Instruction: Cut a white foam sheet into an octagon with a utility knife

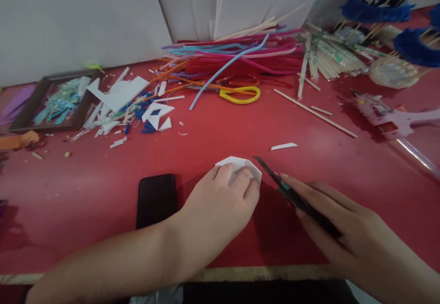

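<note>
Head view: just below the centre of the frame, the left hand lies palm down over a small white piece on the red table. Its fingers are slightly apart and bent onto the piece, seemingly to pin it flat so it cannot slide; the thumb is hidden, so I cannot tell whether it grips the edge. The far rim and right corner stick out past the fingertips, which probably leaves an edge free for a blade.

At the lower right, the right hand is clamped around a dark cutter knife, thumb and fingers together along its body, likely for steady aim. The blade points up and left, near the piece but apart from it. A white sliver lies just beyond the tip.

A phone rests left of the left wrist. White scraps at the upper left, yellow-handled scissors at upper centre and a pink glue gun at the upper right sit back, perhaps to leave working room.
</note>
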### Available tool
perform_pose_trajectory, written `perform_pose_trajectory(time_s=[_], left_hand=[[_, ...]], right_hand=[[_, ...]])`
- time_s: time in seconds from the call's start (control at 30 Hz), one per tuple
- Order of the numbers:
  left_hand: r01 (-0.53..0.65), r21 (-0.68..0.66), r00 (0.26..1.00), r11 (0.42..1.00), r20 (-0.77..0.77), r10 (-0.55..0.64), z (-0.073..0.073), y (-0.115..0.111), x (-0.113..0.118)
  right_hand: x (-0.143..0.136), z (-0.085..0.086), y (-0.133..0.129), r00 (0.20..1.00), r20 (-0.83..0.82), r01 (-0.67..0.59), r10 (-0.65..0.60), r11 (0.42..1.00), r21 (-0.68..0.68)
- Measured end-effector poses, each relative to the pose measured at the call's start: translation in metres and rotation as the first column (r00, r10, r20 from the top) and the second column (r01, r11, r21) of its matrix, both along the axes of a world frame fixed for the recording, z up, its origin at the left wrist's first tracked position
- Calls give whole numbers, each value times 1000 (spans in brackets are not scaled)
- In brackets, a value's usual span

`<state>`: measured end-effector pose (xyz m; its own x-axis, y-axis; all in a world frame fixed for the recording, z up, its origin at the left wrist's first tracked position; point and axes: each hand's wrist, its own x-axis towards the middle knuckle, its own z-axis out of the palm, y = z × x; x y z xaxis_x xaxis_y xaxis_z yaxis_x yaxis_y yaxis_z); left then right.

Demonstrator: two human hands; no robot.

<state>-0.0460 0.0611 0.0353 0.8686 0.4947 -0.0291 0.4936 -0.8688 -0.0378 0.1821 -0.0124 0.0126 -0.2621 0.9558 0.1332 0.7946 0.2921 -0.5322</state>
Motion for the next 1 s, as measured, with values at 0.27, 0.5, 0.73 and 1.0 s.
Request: perform_pose_trajectory(time_s=[0.27,0.5,0.73,1.0], left_hand=[[11,-5,1000,1000,-23,-11,3,3,2],[20,-44,1000,999,20,-19,4,8,1],[27,-31,997,999,71,-25,-1,8,-2],[40,-54,998,998,58,-37,1,10,-1]], right_hand=[[-3,-1,5,999,41,-27,26,1000,14],[-5,-1,7,997,67,-31,29,999,28],[-3,0,10,998,45,-51,49,998,37],[-2,-5,8,999,4,-34,34,999,17]])
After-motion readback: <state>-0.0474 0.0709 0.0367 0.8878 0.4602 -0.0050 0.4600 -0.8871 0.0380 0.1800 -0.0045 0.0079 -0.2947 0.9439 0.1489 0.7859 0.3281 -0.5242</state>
